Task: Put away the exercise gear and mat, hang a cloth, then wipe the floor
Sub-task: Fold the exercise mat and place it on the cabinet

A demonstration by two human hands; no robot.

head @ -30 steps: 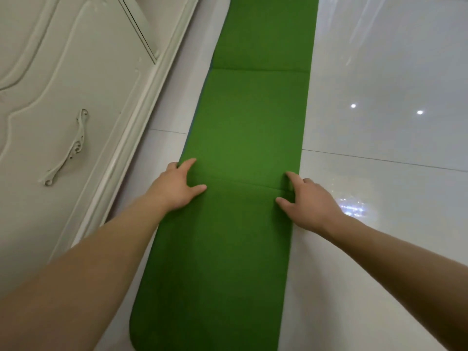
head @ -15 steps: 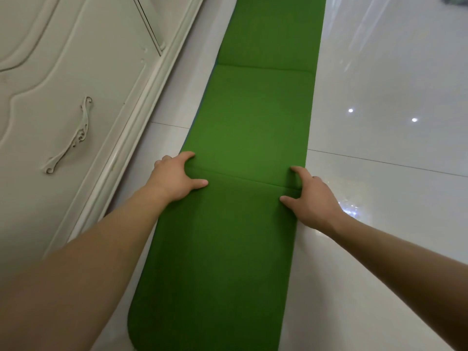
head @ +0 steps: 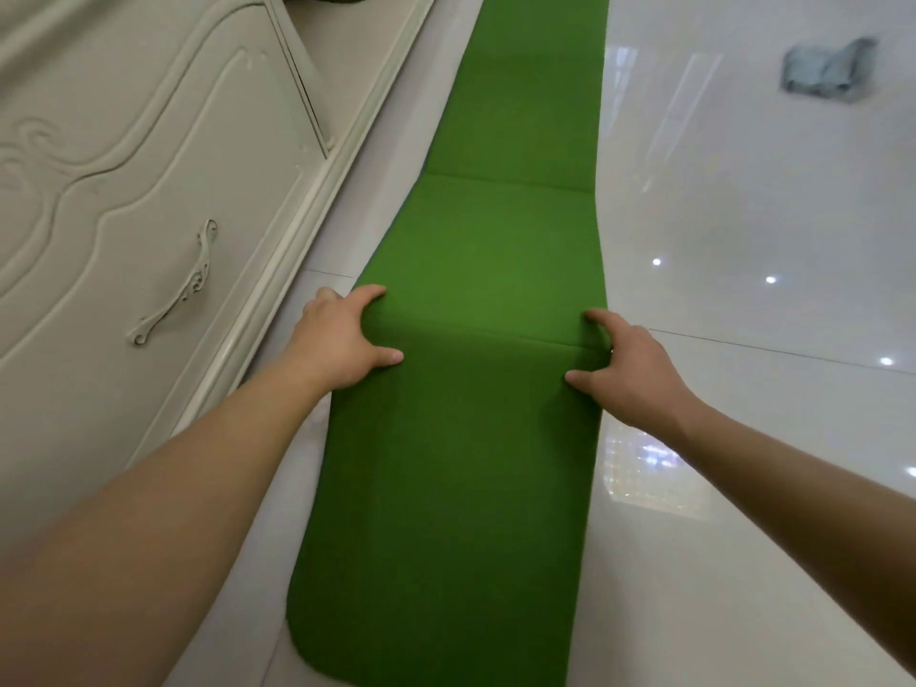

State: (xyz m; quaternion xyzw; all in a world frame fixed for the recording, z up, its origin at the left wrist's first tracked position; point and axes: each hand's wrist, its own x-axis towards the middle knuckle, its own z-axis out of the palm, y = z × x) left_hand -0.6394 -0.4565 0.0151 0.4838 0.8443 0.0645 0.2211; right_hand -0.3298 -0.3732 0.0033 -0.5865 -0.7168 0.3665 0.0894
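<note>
On the glossy floor point(head: 743, 200) beside the cabinet point(head: 148, 200), the green mat point(head: 471, 463) lies stretched out, left hand point(head: 342, 334) and right hand point(head: 627, 371) each gripping a side edge at a crease, so folding has seemingly barely begun, with cloth-hanging and wiping apparently undone.

mat point(head: 476, 463) on floor point(head: 743, 166) — cabinet point(head: 124, 190) left | cloth point(head: 825, 69) far right

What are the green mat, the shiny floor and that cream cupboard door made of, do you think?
The green mat looks like soft foam: matte, no glare, rounded fold creases. The floor is probably polished tile: mirror-like light reflections, thin joint lines. The cupboard door seems painted wood or board, cream satin with carved grooves; which, I cannot tell.
</note>
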